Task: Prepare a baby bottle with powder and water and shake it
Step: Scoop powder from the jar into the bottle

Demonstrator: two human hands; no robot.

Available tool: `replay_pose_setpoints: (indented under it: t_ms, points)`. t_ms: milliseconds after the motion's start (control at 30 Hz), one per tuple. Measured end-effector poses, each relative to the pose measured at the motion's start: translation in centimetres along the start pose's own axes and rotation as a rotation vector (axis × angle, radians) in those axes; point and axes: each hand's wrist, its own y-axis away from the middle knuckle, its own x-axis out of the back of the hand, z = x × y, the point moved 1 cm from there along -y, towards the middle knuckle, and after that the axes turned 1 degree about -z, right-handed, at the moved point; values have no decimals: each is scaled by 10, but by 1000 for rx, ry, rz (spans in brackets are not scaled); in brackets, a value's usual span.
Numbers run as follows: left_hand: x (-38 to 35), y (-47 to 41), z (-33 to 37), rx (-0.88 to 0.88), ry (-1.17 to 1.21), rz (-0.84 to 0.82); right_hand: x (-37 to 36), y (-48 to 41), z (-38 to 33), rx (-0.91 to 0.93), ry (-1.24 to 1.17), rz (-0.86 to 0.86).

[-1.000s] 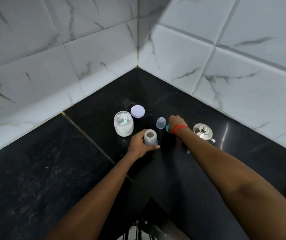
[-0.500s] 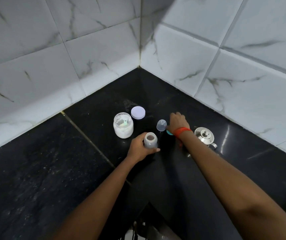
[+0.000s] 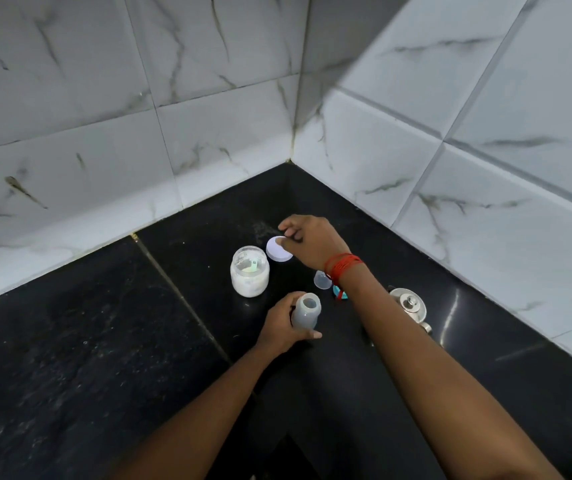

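My left hand (image 3: 279, 329) grips the open, translucent baby bottle (image 3: 307, 311), which stands on the black counter (image 3: 104, 358). Behind it to the left stands an open glass jar of white powder (image 3: 249, 271). My right hand (image 3: 312, 240), with a red thread at the wrist, is at the jar's round white lid (image 3: 277, 252). The lid lies flat beside the jar, and thumb and curled fingers pinch its far edge. A clear bottle cap (image 3: 322, 280) and a teal piece (image 3: 341, 293) sit under my right wrist, partly hidden.
A steel vessel with a knobbed lid (image 3: 409, 306) stands right of my right forearm. White marble-patterned tiled walls (image 3: 208, 133) meet in a corner just behind the objects. The counter runs on to the left and towards me.
My right hand left the clear cap and teal piece and moved back-left to the white lid. My left hand kept hold of the bottle. The view shifted slightly.
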Motion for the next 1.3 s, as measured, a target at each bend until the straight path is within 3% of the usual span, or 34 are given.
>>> replay_pose_setpoints:
  t_ms: [67, 233, 300, 500, 600, 967, 1133, 1300]
  points:
    - [16, 11, -9, 4, -37, 40, -5, -2, 0, 7, 0, -12]
    - [85, 38, -31, 58, -42, 412, -18, -16, -6, 15, 0, -76]
    - [106, 28, -28, 99, -43, 455, -25, -22, -9, 9, 8, -104]
    - [125, -32, -3, 158, -50, 209, -45, -24, -9, -33, 98, -172]
    - [122, -35, 12, 110, -117, 185, -53, -20, -4, -13, 202, -239]
    - [131, -17, 47, -234, -473, 157, -54, 11, -19, 476, 1038, -315]
    - [131, -9, 53, -276, -548, 65, -51, 22, -25, 437, 1138, -440]
    - [128, -6, 58, -299, -554, 51, -51, 27, -22, 401, 1105, -442]
